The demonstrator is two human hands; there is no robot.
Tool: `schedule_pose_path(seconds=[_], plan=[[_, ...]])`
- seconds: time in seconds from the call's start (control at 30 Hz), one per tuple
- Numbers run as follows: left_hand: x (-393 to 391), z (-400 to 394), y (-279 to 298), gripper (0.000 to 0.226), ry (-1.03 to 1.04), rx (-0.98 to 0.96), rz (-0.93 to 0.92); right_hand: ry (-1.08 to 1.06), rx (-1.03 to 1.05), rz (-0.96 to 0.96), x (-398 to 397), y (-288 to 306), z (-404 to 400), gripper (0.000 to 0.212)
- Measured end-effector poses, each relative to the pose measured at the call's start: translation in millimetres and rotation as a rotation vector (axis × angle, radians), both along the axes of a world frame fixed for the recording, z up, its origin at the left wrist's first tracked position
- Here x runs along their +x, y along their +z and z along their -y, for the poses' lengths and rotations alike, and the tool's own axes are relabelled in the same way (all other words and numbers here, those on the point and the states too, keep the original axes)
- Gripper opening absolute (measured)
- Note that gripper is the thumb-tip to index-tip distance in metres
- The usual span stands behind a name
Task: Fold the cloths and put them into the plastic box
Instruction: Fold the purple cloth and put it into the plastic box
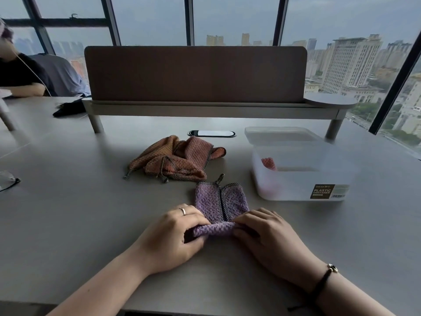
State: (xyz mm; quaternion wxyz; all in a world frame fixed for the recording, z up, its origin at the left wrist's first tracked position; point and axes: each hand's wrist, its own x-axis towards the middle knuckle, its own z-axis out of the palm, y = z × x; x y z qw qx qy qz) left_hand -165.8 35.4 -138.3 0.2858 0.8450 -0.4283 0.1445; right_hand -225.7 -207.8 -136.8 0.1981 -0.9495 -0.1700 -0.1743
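A purple cloth (219, 201) lies flat on the grey table (91, 201) in front of me, its two sides folded in to meet at the middle. My left hand (175, 236) and my right hand (264, 233) pinch its near edge, which is rolled up off the table. Beyond it sits a crumpled heap of orange and pink cloths (175, 159). To the right stands the translucent plastic box (303, 176) with a pink cloth (268, 163) inside. Its lid (280, 133) lies behind it.
A brown desk divider (196, 74) on a raised shelf crosses the back of the table. A cable port (211, 133) lies under it. Glasses (8, 180) rest at the left edge. Another person's arm (25, 87) rests at the far left, near a dark object (68, 109).
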Motion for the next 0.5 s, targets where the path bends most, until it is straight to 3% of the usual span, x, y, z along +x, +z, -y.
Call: schedule_pose_path(seconds=[0.13,0.5], plan=[[4.5,-1.4,1.0,0.010,0.002,-0.072,-0.056,0.009,0.022,-0.064,0.5,2.6,3.5,0.040],[12.7,-3.0,-1.5,0.011,0.098,-0.169,-0.201,-0.099,0.204,-0.059,9.7,2.2,8.0,0.015]])
